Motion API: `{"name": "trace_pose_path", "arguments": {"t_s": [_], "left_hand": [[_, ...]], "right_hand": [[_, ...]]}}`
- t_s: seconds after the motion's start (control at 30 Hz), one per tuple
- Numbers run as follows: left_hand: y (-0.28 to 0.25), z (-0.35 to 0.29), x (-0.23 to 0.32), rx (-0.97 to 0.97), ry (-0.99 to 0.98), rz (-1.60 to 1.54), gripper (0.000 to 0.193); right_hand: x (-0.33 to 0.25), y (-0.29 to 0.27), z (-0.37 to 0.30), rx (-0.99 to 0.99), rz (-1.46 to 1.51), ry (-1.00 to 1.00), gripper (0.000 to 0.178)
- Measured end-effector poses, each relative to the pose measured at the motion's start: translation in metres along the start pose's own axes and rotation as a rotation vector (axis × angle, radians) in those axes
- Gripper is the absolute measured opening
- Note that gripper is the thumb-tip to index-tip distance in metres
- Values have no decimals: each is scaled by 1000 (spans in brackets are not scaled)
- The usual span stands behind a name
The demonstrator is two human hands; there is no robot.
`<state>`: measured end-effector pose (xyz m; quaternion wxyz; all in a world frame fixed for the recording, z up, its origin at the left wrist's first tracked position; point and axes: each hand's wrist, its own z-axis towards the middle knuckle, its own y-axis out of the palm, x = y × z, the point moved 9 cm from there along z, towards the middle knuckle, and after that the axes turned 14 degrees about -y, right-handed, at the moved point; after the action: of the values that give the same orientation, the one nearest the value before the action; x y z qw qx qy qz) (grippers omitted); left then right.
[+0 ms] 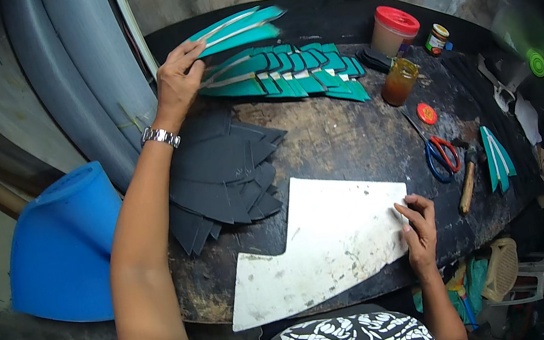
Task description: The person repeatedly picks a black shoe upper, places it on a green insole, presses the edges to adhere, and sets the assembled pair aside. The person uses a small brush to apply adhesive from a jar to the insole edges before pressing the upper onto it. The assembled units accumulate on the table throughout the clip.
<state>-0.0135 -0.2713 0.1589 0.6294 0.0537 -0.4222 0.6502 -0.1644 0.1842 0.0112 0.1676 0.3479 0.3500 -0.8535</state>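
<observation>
My left hand [175, 80] is stretched to the far left of the dark round table [344, 132] and grips a teal cut piece [238, 28] with pale edges, lifted a little above a fanned row of teal pieces [303, 72]. A metal watch sits on that wrist. Below the arm lies a pile of dark grey pieces [223, 171]. My right hand [418, 225] rests with its fingers on the right edge of a large white board [319, 247] at the table's near side.
Scissors with red and blue handles [440, 153], a wooden-handled hammer [467, 179], two teal pieces [497, 159], a red lid [426, 113], an amber jar [399, 80] and a red-lidded tub [393, 28] lie on the right. A blue roll [62, 247] stands at left.
</observation>
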Motion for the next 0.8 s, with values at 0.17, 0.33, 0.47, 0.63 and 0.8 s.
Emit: {"name": "trace_pose_path", "arguments": {"t_s": [0.17,0.33,0.47,0.63,0.8], "left_hand": [[29,12,-110,-169,-204,195,39],[57,3,-148,-358,-199,280,41],[67,-5,-163,-482,-218,422,45],[48,-8,-135,-523,-215,559,52],[-1,-48,-81,-743,-463,528,69]], "right_hand": [[5,-2,6,15,19,25,37],[6,-1,3,12,14,59,36],[1,-8,14,21,16,18,37],[6,-43,101,114,-190,-126,40],[49,-90,232,235,-551,22,62]]}}
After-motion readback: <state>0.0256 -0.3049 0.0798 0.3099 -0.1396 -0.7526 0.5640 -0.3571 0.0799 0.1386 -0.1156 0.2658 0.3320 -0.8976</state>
